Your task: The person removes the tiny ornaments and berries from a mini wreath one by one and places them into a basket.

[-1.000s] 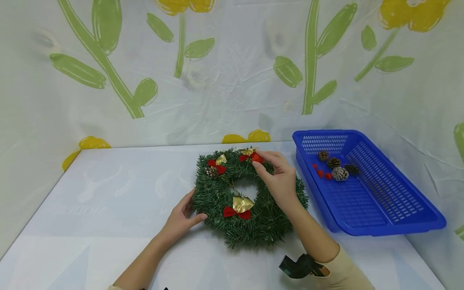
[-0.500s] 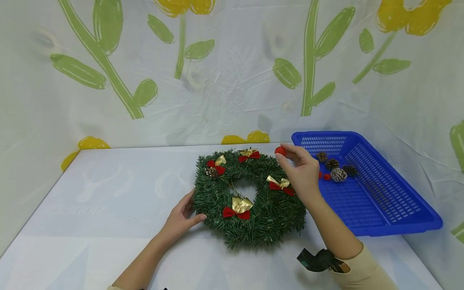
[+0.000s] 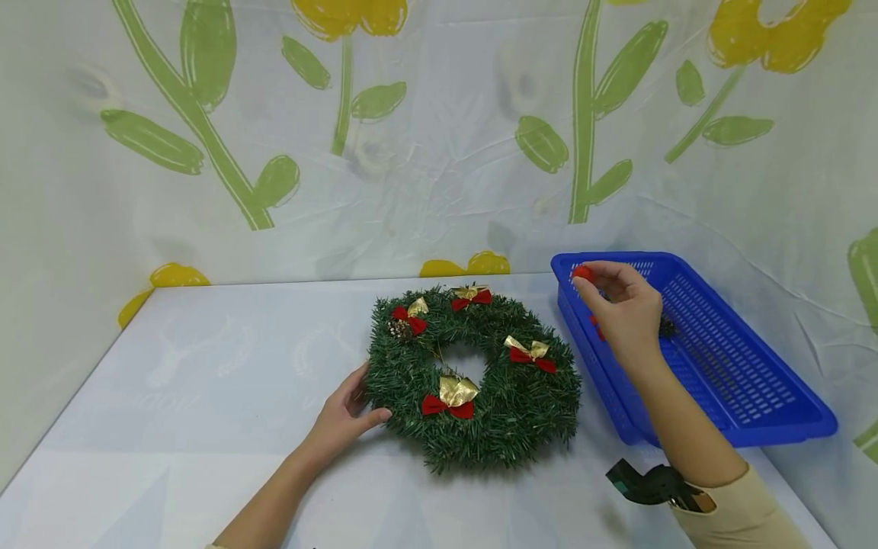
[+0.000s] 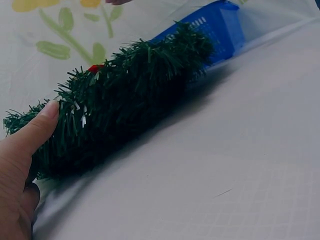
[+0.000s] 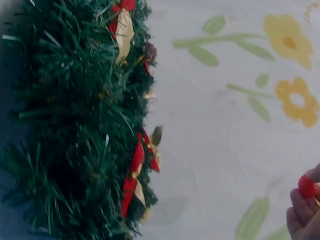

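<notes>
A green Christmas wreath [image 3: 501, 435] lies on the table, decorated with red-and-gold bows [image 3: 449, 396] and one pine cone [image 3: 401, 329]. My left hand [image 3: 336, 419] grips its left edge, thumb on top; in the left wrist view the thumb [image 4: 45, 120] presses into the needles, fingers partly hidden. Between thumb and fingertips, my right hand [image 3: 627, 313] pinches a small red ball [image 3: 584, 274], raised over the near-left rim of the blue basket. The same ball [image 5: 307, 187] shows at the right edge of the right wrist view.
The blue plastic basket [image 3: 775, 427] stands right of the wreath. Inside, a dark pine cone [image 3: 667, 326] and a bit of red [image 3: 597, 328] show past my right hand, which hides the rest. A flower-printed cloth [image 3: 446, 175] hangs behind the white table [image 3: 206, 412].
Pinching the red ball, my right hand has moved right, from the wreath's top bow to the basket, uncovering the right-hand bow. My left hand stays at the wreath's edge.
</notes>
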`<state>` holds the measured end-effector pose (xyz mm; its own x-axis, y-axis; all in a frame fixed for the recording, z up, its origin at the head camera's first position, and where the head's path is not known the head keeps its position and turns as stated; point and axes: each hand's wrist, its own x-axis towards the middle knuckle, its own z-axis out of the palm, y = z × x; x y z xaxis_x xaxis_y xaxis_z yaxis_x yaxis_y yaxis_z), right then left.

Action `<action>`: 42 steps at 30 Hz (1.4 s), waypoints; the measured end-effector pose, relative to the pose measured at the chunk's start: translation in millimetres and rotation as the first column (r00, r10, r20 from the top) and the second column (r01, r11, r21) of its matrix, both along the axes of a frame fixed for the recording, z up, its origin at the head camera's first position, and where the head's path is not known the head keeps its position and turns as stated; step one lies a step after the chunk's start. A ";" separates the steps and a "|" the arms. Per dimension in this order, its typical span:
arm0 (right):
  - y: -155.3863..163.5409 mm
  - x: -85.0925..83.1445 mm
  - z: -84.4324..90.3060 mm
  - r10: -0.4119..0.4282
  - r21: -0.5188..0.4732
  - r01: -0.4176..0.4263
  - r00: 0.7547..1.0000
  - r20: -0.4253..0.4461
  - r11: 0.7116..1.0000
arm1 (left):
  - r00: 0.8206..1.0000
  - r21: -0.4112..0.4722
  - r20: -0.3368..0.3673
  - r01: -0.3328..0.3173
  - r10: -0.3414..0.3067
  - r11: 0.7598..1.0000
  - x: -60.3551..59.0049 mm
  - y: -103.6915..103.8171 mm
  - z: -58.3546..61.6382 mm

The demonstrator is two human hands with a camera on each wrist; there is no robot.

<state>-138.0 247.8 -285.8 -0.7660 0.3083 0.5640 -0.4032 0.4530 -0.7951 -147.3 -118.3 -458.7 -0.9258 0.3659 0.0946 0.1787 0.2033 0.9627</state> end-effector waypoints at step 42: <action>122.8 -40.2 15.4 0.209 0.056 -0.252 0.890 0.406 0.966 | 1.000 -0.005 0.004 -0.014 0.014 1.000 1.2 1.1 2.3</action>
<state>-178.2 370.6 -270.4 -0.9740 0.0522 0.2206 -0.1702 0.4742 -0.8638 -146.1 -117.2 -456.4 -0.9312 0.3537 0.0886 0.1715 0.2105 0.9624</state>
